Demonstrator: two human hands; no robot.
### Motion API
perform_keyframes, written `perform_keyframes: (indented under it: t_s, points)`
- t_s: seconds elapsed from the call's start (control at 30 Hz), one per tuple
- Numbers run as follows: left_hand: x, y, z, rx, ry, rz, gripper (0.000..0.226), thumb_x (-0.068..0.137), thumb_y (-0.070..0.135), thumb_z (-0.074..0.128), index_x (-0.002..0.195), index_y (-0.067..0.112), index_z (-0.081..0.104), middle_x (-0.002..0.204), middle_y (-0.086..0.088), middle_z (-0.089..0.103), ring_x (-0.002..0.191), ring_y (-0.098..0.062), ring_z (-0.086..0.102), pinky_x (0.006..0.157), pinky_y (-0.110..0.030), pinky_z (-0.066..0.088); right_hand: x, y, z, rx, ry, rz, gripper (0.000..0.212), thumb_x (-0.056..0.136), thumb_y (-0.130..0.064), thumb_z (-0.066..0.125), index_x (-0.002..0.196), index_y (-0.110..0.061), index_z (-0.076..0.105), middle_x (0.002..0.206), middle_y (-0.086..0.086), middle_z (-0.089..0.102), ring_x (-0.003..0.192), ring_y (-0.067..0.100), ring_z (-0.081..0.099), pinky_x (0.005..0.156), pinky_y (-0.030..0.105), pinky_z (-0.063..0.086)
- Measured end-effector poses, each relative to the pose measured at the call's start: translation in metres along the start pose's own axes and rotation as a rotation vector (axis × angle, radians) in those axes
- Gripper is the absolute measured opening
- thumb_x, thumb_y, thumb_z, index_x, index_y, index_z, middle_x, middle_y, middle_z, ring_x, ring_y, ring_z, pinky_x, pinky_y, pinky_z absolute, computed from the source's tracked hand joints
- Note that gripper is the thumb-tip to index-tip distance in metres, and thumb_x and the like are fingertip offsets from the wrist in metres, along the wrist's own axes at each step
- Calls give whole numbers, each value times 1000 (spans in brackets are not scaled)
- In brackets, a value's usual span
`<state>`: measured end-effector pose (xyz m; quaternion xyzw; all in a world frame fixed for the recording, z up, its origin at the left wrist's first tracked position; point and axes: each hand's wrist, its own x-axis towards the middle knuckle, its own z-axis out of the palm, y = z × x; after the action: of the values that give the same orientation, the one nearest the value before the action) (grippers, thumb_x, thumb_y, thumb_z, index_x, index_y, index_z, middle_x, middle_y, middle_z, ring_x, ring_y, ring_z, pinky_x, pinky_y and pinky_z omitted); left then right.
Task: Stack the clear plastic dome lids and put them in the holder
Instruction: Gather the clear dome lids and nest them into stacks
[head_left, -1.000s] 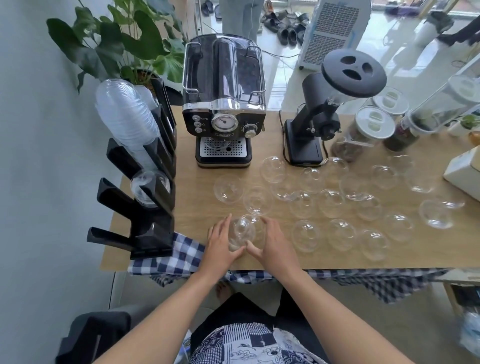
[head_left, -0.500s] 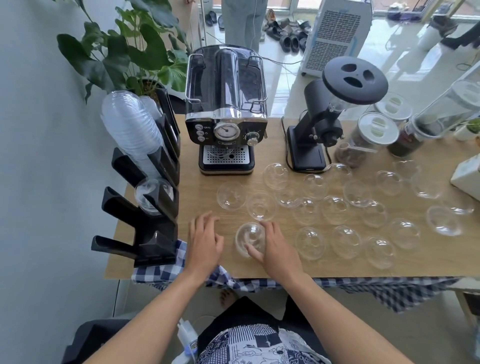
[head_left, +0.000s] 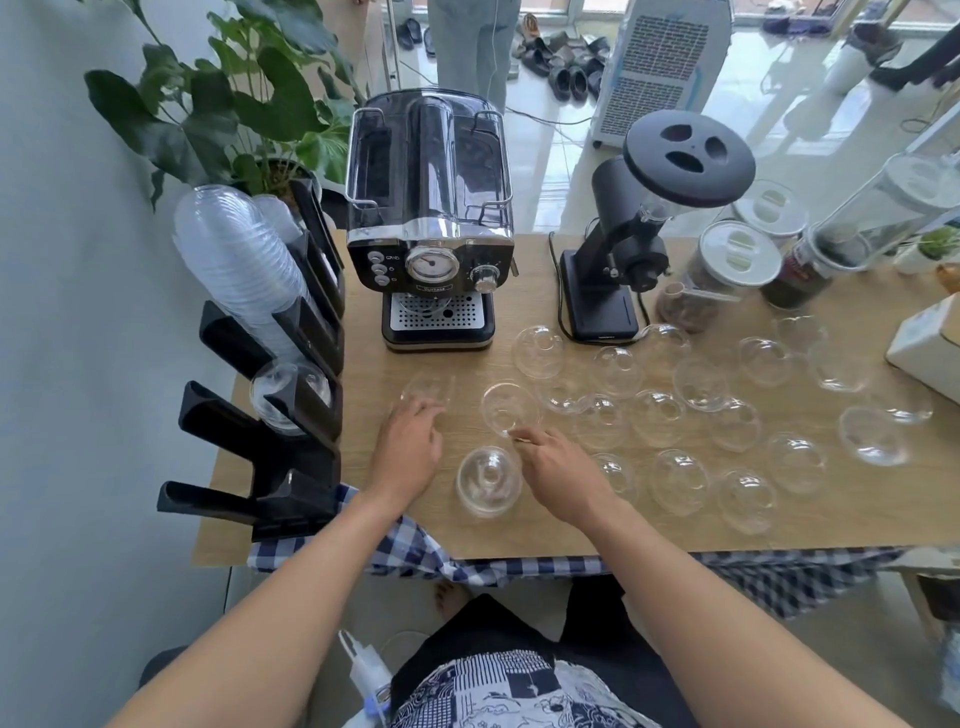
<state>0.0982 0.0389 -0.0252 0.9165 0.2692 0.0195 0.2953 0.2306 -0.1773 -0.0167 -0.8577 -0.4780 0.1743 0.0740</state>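
1. A small stack (head_left: 488, 480) of lids sits low in the middle of the frame, between the two hands. Its domes face up, so its long axis points up at the camera.
2. The left hand (head_left: 410, 447) is left of it. Its fingers are straight and close together, with the tips on the left lid (head_left: 428, 389), which is blurred.
3. The right hand (head_left: 561, 467) is on the right. Its thumb and first finger pinch the near rim of the middle lid (head_left: 508, 408).
4. Loose lids (head_left: 680, 480) cover the table (head_left: 519, 530) to the right, and many of them touch.
5. The holder (head_left: 296, 499) stands at the left edge of the table. A tall stack (head_left: 234, 260) leans in it, with its long axis slanting to the upper left. A slot lid (head_left: 275, 387) sits lower down.
6. The left hand lies between the small stack and the holder.
7. A coffee machine (head_left: 431, 223), a grinder (head_left: 623, 249) and jars (head_left: 732, 270) stand behind the lids.
8. The lids are clear, so they are hard to count. A box (head_left: 930, 348) is cut off at the right edge.
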Motion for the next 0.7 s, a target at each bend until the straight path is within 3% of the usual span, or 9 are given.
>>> perform_keyframes:
  t_s: [0.07,0.13,0.2,0.27,0.37,0.43,0.53,0.63,0.7]
  points:
    - [-4,9,-12,-233,108,-174,36,110,11,59,143,20,70,145,4,64,135,-10,54,117,-34,45,0,-2,-4,100,65,-10,31,111,-9,56,135,-12,75,152,-3,63,127,21,64,100,39,60]
    - [-8,16,-26,-472,176,-339,28,113,20,60,138,24,71,140,10,66,125,-4,59,106,-29,47,0,-6,-13,296,122,44,25,111,-20,61,129,-17,78,134,-7,70,113,13,69,95,36,61]
    - [-11,13,-33,-676,231,-473,22,113,22,61,129,30,74,132,12,72,119,-4,66,104,-33,54,-1,-13,-26,529,169,150,18,110,-26,66,121,-25,80,115,-12,72,95,4,71,87,29,61]
    - [-12,6,-35,-905,254,-605,24,115,18,57,125,31,75,127,6,76,118,-17,72,105,-42,59,-4,-20,-40,773,218,286,14,109,-28,67,114,-31,80,105,-14,77,87,6,72,81,24,62]
    - [-13,2,-38,-1352,267,-765,29,116,6,50,135,17,69,115,-4,75,100,-20,71,98,-42,56,-13,-25,-47,1220,194,519,17,111,-25,65,112,-25,81,107,-7,82,75,13,70,87,37,68]
    - [-18,7,-39,-1565,197,-834,34,115,2,47,143,11,63,116,-9,73,96,-20,69,102,-41,52,-20,-25,-40,1437,109,681,20,111,-22,63,114,-18,83,112,0,83,74,15,66,94,46,67]
    - [-28,12,-31,-1639,-25,-938,40,114,-1,43,148,11,59,123,-14,69,108,-27,65,107,-42,52,-29,-24,-15,1500,19,785,23,113,-20,60,119,-13,81,118,5,83,76,14,67,96,47,65]
    - [-39,17,-16,-1583,-180,-983,39,115,6,45,149,11,64,96,-8,70,91,-23,66,82,-39,55,-29,-26,6,1457,29,808,17,109,-23,68,118,-14,79,121,5,81,87,20,71,91,41,66]
    - [-44,21,-10,-1550,-218,-979,35,117,23,52,146,10,67,89,-5,68,89,-22,65,80,-38,57,-27,-29,14,1431,60,803,17,106,-25,72,120,-16,75,123,8,78,91,22,73,89,39,67]
